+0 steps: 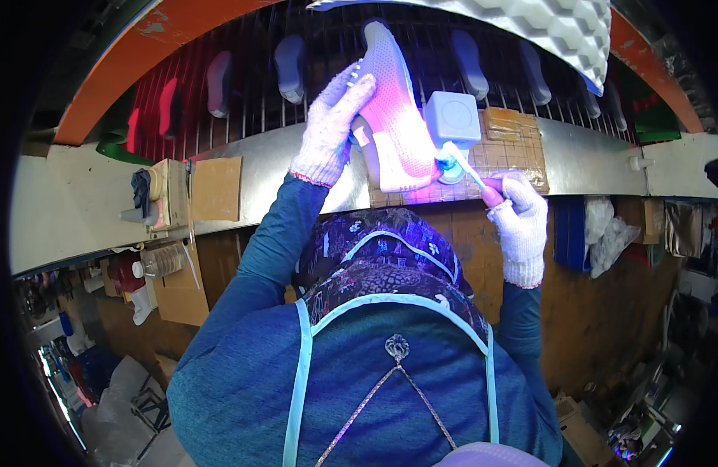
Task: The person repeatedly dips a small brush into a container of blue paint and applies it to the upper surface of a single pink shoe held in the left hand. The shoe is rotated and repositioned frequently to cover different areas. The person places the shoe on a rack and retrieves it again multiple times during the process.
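You are holding a shoe [394,101] up in front of you, over the bench [581,163] and the left part of the cardboard [522,156]. Its toe points to the far side and its heel points back to you. The shoe looks pink and purple in the light, with lots of tiny holes in its top and small white loops along its left edge. The middle is so bright that it glows nearly white, so its real color is hard to tell. Your left hand [332,128], in a white glove, pinches the left side of the shoe, with the thumb on top. Some of your fingers are tucked behind the shoe and hidden. Your gloved right hand [522,222] pinches a thin, pale brush [473,173] by its end. Its tip is by the heel, but you cannot tell if they touch, because the tip is a blue-white blur. A pale blue box [455,117] sits just right of the shoe. Farther off are some soles [289,70] on a dark rack, and a bumpy white sheet [546,27] is cut off at the far edge.
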`<action>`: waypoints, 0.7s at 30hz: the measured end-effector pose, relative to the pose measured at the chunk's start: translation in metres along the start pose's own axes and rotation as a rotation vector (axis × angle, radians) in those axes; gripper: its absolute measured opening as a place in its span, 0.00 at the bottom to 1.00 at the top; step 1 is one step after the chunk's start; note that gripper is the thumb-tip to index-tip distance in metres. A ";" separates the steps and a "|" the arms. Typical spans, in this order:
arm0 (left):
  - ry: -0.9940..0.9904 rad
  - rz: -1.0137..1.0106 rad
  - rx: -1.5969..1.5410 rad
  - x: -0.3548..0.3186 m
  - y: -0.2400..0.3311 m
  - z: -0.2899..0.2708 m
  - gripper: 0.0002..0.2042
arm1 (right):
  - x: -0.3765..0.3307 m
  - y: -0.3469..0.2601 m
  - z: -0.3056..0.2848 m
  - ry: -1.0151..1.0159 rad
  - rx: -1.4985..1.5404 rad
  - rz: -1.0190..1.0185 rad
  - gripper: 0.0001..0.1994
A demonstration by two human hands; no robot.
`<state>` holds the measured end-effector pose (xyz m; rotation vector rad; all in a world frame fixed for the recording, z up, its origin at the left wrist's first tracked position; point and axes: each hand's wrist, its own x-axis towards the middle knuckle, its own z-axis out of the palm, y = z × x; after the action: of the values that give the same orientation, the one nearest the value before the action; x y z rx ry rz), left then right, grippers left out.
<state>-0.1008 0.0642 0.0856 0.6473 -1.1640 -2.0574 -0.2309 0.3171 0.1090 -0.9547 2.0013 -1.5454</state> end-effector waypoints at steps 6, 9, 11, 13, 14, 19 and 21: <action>0.002 0.027 0.108 0.002 -0.003 -0.002 0.28 | 0.008 -0.005 0.005 0.067 -0.274 -0.113 0.08; 0.000 0.027 0.133 -0.001 -0.001 0.001 0.30 | 0.015 -0.006 0.010 0.079 -0.265 -0.122 0.07; -0.004 0.029 0.144 -0.002 0.000 0.005 0.31 | 0.022 -0.006 0.009 0.083 -0.224 -0.086 0.06; -0.008 0.031 0.153 -0.002 0.001 0.007 0.32 | 0.031 -0.003 0.010 0.086 -0.279 -0.157 0.06; -0.017 0.037 0.166 -0.002 0.002 0.007 0.32 | 0.038 -0.001 0.010 0.088 -0.355 -0.243 0.06; -0.045 0.067 0.197 0.002 0.004 0.008 0.33 | 0.049 0.000 0.005 0.051 -0.366 -0.291 0.06; -0.042 0.060 0.202 0.005 0.003 0.007 0.30 | 0.044 -0.004 0.000 -0.002 -0.284 -0.139 0.06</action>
<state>-0.1078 0.0635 0.0912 0.6586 -1.4106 -1.9272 -0.2591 0.2838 0.1154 -1.2268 2.2346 -1.3486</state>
